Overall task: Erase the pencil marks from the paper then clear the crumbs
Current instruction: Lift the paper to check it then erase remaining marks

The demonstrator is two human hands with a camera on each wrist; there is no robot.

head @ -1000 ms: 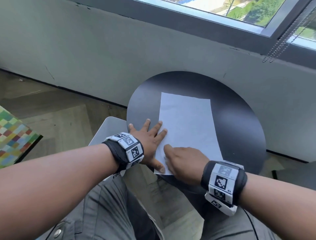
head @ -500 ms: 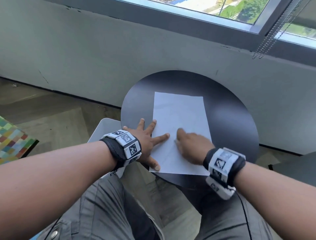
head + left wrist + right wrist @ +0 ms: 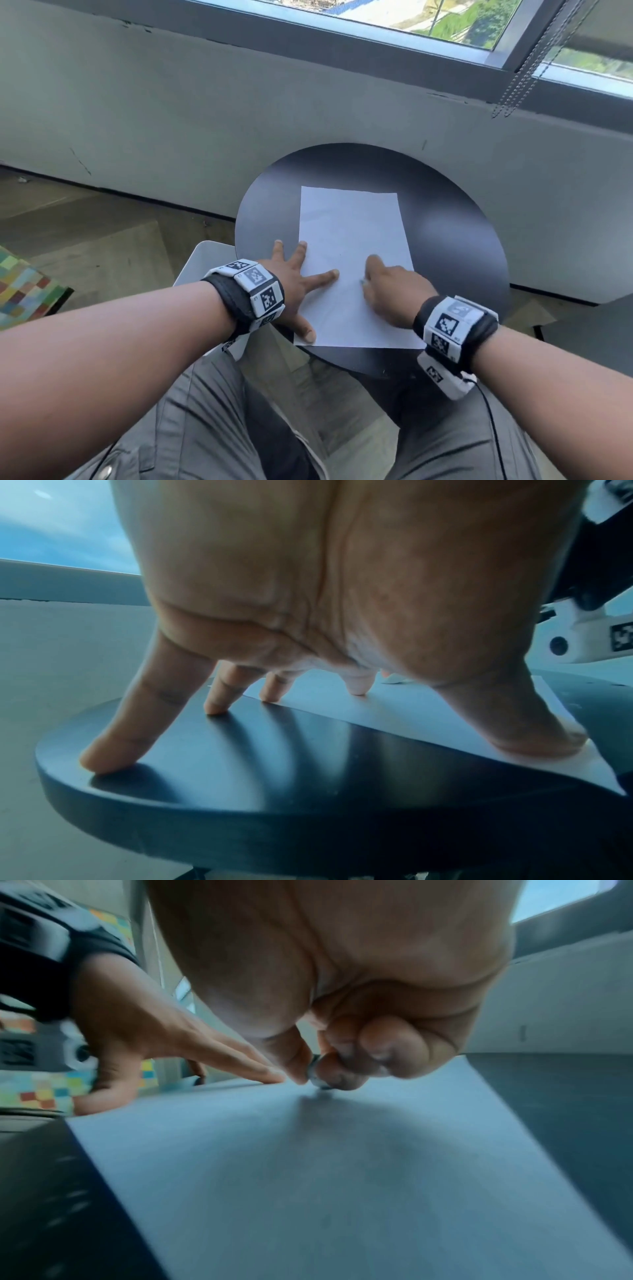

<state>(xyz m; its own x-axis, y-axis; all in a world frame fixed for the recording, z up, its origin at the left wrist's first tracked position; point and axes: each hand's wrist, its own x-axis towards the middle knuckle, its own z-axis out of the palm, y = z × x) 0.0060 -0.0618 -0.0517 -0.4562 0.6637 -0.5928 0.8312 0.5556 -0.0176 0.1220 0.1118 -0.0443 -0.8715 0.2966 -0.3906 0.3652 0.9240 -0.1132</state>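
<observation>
A white sheet of paper (image 3: 349, 233) lies on a round black table (image 3: 452, 246). My left hand (image 3: 298, 274) is spread flat, thumb and forefinger pressing the paper's left edge, the other fingers on the table top. In the left wrist view its straight fingers (image 3: 143, 715) stand on the table (image 3: 240, 764) and the paper (image 3: 394, 718). My right hand (image 3: 387, 291) is curled over the sheet's middle. In the right wrist view its thumb and fingers pinch a small grey eraser (image 3: 313, 1073) against the paper (image 3: 342, 1177). Any pencil marks are too faint to make out.
A grey wall (image 3: 239, 120) under a window stands right behind the table. A white seat (image 3: 202, 263) is at the table's left, a colourful checked object (image 3: 24, 291) farther left. A blind chain (image 3: 524, 68) hangs at the upper right. My knees are under the near edge.
My right hand has moved from the paper's near left part up and to the right, to the sheet's middle. My left hand has stayed pressed on the left edge.
</observation>
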